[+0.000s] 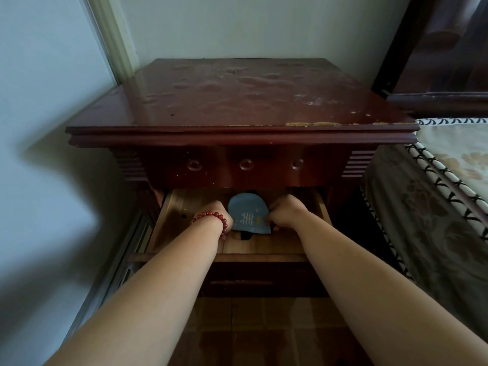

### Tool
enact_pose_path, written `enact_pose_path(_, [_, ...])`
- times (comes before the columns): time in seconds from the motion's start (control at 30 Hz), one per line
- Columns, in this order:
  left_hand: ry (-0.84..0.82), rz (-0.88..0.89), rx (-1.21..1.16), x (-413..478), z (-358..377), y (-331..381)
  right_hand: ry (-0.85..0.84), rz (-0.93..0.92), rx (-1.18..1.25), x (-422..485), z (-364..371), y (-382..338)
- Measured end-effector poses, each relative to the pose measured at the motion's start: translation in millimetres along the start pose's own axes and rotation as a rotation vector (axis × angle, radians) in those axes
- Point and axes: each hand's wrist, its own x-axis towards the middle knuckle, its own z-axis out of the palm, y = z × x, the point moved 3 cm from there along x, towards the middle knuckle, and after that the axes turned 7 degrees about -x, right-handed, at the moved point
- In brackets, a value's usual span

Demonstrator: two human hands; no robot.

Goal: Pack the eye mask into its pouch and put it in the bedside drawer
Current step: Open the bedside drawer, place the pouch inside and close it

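A dark red bedside table has its upper drawer (182, 233) pulled open, showing a light wooden bottom. Inside the drawer lies a blue, rounded eye mask (248, 215) with white and yellow markings. My left hand (217, 215), with a red bead bracelet on the wrist, grips the mask's left edge. My right hand (284, 211) pinches its right edge. Something black (246, 235) pokes out under the mask's near edge; I cannot tell whether it is a strap or the pouch. No separate pouch shows.
The table top (250, 96) is worn and bare. A closed lower drawer (250, 281) sits beneath the open one. A bed with a patterned cover (449, 196) stands close on the right, a wall (47, 128) on the left, tiled floor below.
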Motion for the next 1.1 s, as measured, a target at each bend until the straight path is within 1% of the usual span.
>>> enact_pose_path(0.1, [-0.019, -0.012, -0.064, 1, 2, -1, 0.051, -0.07, 0.097, -1, 0, -2])
enact_pose_path(0.2, [-0.039, -0.031, -0.085, 2, 4, -2, 0.034, -0.151, 0.071, -3, 2, -7])
enact_pose_path(0.33, [-0.043, -0.043, -0.115, 3, 3, -3, -0.019, -0.166, 0.005, -8, 4, -9])
enact_pose_path(0.4, [-0.025, -0.034, -0.072, 1, 3, -3, -0.029, -0.171, -0.018, -9, 4, -9])
enact_pose_path(0.5, [0.073, 0.039, 0.077, 0, 0, 1, -0.009, -0.182, -0.015, -9, 4, -8])
enact_pose_path(0.7, [0.174, 0.082, 0.18, -4, -6, 6, 0.062, -0.212, -0.01, -11, 2, -9])
enact_pose_path(0.87, [0.14, 0.096, 0.153, -8, -8, 10, 0.093, -0.214, 0.005, -17, -4, -6])
enact_pose_path(0.97, [0.047, 0.129, 0.16, -16, -9, 17, 0.045, -0.244, -0.106, -24, -6, -10])
enact_pose_path(1.03, [-0.028, 0.155, 0.235, -25, -10, 22, 0.033, -0.258, -0.184, -31, -6, -12])
enact_pose_path(1.1, [-0.043, 0.188, 0.277, -33, -12, 23, 0.029, -0.271, -0.239, -37, -7, -13])
